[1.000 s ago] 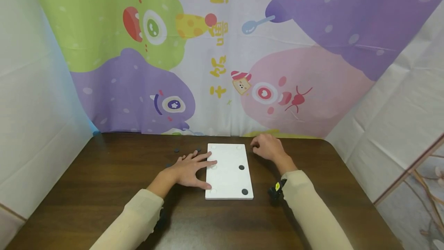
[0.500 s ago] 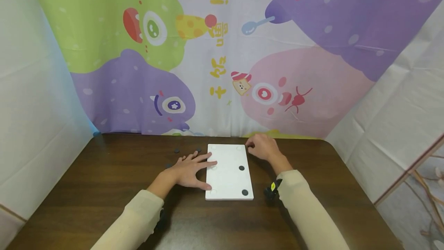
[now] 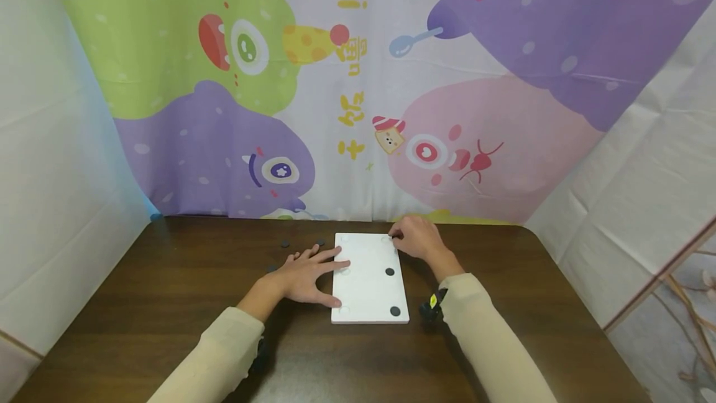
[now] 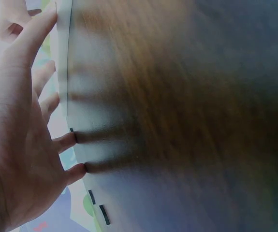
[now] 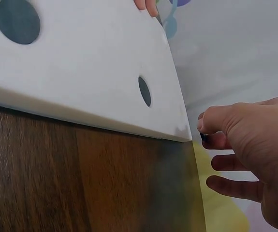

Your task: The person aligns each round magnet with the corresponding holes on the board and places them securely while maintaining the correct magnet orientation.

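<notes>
A white rectangular board with shallow round recesses lies on the table. Dark round discs fill two recesses on its right side, a middle disc and a near disc. My left hand is spread out, thumb and fingertips resting on the board's left edge. At the far right corner, beside an unfilled recess, my right hand pinches a small dark disc between thumb and index finger. Most of that disc is hidden by the fingers.
Loose dark discs lie left of the board: a far-left disc, another disc nearer the board, and one partly behind my left hand. A printed cartoon cloth hangs along the back edge of the brown wooden table.
My right hand has moved left, from beside the board to its far right corner, with the disc between its fingers. The left hand has stayed in place.
</notes>
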`<state>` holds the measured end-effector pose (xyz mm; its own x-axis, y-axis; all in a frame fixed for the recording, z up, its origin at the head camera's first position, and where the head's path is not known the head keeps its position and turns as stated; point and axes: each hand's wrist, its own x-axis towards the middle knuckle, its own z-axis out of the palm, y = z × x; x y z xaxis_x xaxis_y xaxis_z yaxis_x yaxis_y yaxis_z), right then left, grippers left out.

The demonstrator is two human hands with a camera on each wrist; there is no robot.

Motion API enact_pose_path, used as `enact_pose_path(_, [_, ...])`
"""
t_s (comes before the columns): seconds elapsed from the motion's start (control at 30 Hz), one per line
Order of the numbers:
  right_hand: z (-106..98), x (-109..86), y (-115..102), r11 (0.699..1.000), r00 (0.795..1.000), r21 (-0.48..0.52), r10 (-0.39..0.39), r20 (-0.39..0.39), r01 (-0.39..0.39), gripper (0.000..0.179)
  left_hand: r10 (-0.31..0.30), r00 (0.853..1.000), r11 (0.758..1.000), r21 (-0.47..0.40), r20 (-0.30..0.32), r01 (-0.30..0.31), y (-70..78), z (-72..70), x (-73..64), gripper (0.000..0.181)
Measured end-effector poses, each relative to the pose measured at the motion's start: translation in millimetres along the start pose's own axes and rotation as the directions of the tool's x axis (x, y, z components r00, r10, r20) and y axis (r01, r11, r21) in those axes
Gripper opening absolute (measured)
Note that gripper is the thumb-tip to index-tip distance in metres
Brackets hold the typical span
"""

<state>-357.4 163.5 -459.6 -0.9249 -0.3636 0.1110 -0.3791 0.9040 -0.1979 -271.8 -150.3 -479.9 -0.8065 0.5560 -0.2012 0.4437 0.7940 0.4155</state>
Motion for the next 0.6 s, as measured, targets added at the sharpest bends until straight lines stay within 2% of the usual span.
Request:
enact_pose_path(0.23, [2,0.3,-10,1.0,0.999,0.009,0.025,0.023,-0.025,0.018,-0.006,1.0,1.0,0.002,-0.001,0.006,1.5,0.3,-1.5,0.095])
enact_pose_path(0.6, [9,1.3,-16,1.0,0.999,0.008,0.012,0.034,-0.012,0.019,-0.004,1.0,1.0,-0.001,-0.001,0.004,0.6,0.8,-1.3,0.095])
